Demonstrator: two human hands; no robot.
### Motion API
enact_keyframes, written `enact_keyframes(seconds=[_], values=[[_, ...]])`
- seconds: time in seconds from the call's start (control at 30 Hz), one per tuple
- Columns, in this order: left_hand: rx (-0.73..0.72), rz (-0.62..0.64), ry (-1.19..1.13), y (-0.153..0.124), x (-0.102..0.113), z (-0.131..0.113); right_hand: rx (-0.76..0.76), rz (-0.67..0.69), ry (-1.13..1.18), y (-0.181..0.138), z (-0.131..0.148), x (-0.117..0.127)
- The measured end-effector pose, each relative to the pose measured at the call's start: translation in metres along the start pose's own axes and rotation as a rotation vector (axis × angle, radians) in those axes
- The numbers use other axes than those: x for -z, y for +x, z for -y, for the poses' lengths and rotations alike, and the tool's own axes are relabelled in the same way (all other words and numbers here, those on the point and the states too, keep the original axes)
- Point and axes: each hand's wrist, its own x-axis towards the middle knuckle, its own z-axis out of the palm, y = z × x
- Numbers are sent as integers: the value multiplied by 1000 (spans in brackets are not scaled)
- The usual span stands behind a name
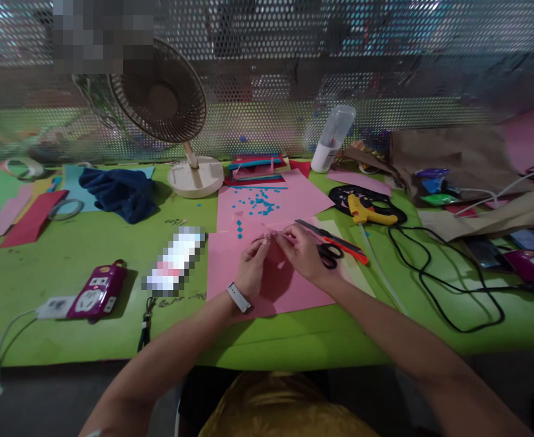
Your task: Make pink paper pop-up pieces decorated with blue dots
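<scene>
1. We see the left hand [253, 264], a watch [238, 297] on its wrist, with its fingers curled and the fingertips pinched on one end of a small pink paper piece [273, 238].
2. The right hand [301, 252] closes its fingertips on the other end of the piece, and the two hands nearly touch.
3. The paper piece is held just above a pink sheet [267, 288] that lies at the middle of the bench [67, 331], near its front edge. We cannot tell the piece's exact shape.
4. The scissors [329, 250] lie just right of the right hand.
5. Blue paper squares [258, 206] are scattered beyond the hands, toward the far edge.
6. A yellow glue gun [367, 212] lies beyond the scissors, and a black cable [444, 288] loops toward the right edge.
7. A fan [162, 100] stands at the far edge with a blue cloth [121, 191] to its left. A power strip [96, 292] lies toward the front left corner.
</scene>
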Motion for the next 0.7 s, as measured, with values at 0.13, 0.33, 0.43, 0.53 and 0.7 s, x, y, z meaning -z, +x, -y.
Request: enact_keyframes(seconds=[0.13,0.33,0.43,0.53,0.7], values=[[46,8,-25,0,2,2,37,2,-25,2,0,2],[54,33,-37,3,4,5,47,13,66,4,-3,2],[39,-2,-36,4,3,8,-18,23,174,6,-4,3],[32,-28,7,2,1,7,-72,31,227,6,-2,4],[2,-12,22,-1,-1,3,-14,-16,94,2,-1,4]])
